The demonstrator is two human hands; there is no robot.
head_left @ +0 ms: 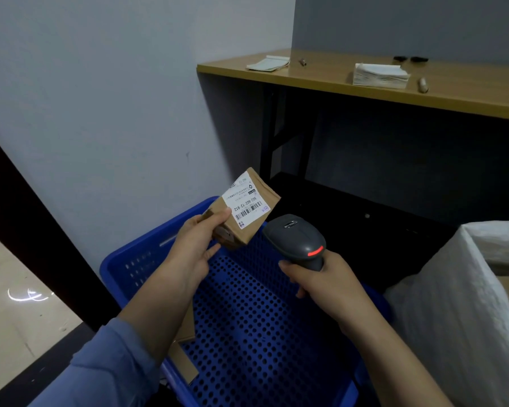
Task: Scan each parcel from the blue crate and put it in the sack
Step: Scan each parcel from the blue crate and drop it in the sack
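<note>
My left hand grips a small brown cardboard parcel above the blue crate, its white barcode label facing up. Just right of it, my right hand holds the handle of a dark grey barcode scanner. The scanner's head points at the parcel and a red light glows on its back. Another cardboard parcel lies in the crate under my left forearm, partly hidden. The white sack stands open at the right, with a brown box showing inside it.
A wooden table stands behind, with paper stacks, a notepad and small items on top. Its black frame and dark underside lie beyond the crate. A grey wall is on the left, with pale floor tiles at the lower left.
</note>
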